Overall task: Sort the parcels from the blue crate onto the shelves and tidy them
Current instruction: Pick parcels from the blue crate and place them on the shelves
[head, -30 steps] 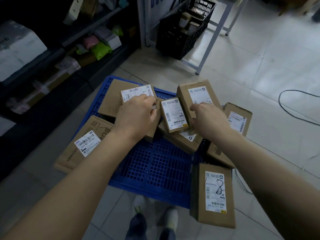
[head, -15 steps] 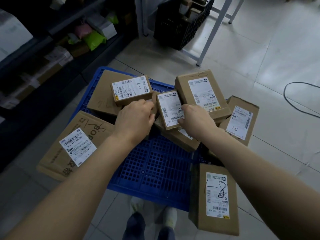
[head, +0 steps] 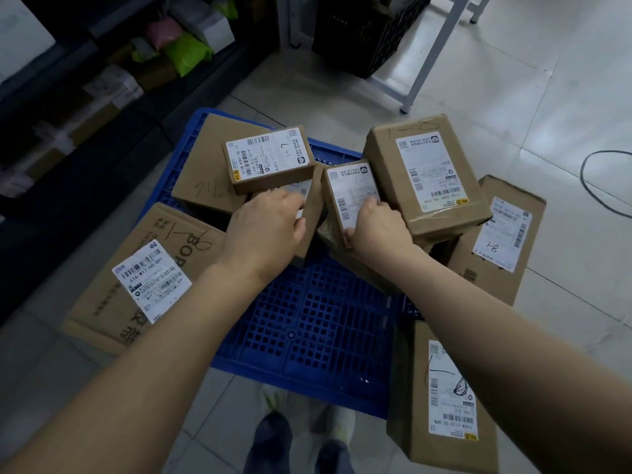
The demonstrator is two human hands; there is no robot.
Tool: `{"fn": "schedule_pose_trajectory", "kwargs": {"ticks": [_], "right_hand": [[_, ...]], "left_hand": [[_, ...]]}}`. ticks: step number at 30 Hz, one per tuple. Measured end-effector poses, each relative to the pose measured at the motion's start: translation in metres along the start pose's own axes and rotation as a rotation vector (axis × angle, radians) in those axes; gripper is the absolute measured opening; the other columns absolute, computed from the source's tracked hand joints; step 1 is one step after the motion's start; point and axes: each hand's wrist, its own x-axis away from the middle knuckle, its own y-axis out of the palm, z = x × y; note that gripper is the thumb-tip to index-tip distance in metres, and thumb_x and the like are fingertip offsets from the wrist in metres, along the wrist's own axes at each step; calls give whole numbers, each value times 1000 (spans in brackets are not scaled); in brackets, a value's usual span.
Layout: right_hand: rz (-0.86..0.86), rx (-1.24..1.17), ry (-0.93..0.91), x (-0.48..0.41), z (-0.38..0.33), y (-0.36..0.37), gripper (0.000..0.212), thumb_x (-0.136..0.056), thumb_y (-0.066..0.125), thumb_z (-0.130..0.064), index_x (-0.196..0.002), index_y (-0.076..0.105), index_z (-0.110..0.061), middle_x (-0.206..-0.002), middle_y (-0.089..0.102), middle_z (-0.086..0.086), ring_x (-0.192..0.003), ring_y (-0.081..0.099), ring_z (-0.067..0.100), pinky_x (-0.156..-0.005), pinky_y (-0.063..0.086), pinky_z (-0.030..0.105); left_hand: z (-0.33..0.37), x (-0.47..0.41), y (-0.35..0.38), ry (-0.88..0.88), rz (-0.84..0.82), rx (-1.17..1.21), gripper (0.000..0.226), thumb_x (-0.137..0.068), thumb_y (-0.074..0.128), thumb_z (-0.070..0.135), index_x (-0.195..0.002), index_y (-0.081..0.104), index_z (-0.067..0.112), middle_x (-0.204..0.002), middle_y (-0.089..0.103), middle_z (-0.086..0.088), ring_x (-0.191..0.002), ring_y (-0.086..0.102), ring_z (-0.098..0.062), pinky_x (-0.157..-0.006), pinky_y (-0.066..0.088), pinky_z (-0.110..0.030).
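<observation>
Over the blue crate (head: 307, 319), the left hand (head: 263, 230) has its grip closed round a brown box (head: 313, 206), and the right hand (head: 379, 227) grips a small box (head: 349, 189) with a white label.

Dim, bluish light — glare on the floor tiles (head: 513, 80), dark shelves (head: 68, 107), wide-angle bending at edges.

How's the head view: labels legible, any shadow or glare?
Head view is dim; the shelves on the left are nearly lost in shadow; on the labels big print reads, small print is soft; the floor upper right shows mild glare.
</observation>
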Motion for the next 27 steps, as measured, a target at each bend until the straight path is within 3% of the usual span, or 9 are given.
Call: {"fn": "schedule_pose_trajectory", "kwargs": {"ticks": [5,10,16,19,21,24,27], "right_hand": [[74,-41,38,-9,-3,5,71,-91,65,-25,-142,25,4,-137,43,23,-124,44,37,-98,41,42],[67,-76,149,-20,-10,8,77,-88,69,-27,-142,24,4,-132,50,23,-117,56,35,-87,50,40],[-68,-71,236,-27,-13,1,77,-85,72,-38,-137,34,4,-124,56,17,-110,59,34,-75,47,38],[-140,-81,170,-25,-14,1,50,-87,69,-39,-118,52,-4,-111,60,13,-98,62,30,-78,55,39],[-156,-94,98,-23,-18,4,26,-92,62,-23,-109,56,-4,-104,62,12,-92,63,28,-74,56,37],[-157,-12,21,-22,-23,6,24,-90,56,-8,-112,57,0,-97,62,11,-81,61,26,-58,48,32],[-33,-33,5,-25,-20,-3,23,-90,59,-13,-112,56,-6,-105,62,10,-90,62,29,-70,54,38]], "left_hand": [[-11,1,5,-34,-9,2,20,-94,51,22,-109,61,12,-106,62,-4,-95,56,-21,-71,41,-33],[-20,2,6,-54,-45,0,22,-95,49,24,-110,60,12,-108,61,-3,-98,55,-21,-76,46,-37],[-26,5,6,-58,-75,-12,24,-95,48,24,-113,59,12,-110,60,-3,-100,54,-21,-76,43,-35],[-26,5,5,-55,-76,-12,24,-95,47,24,-113,59,12,-109,60,-3,-99,54,-21,-76,44,-35],[-28,5,6,-50,-75,-14,23,-95,47,25,-110,60,12,-107,60,-2,-97,54,-20,-75,44,-34],[-30,7,8,-53,-78,-15,21,-95,46,25,-108,60,13,-103,60,-1,-94,54,-18,-73,44,-32],[-30,8,9,-56,-76,-10,21,-95,47,25,-108,59,14,-103,60,-1,-94,54,-18,-73,42,-31]]}}
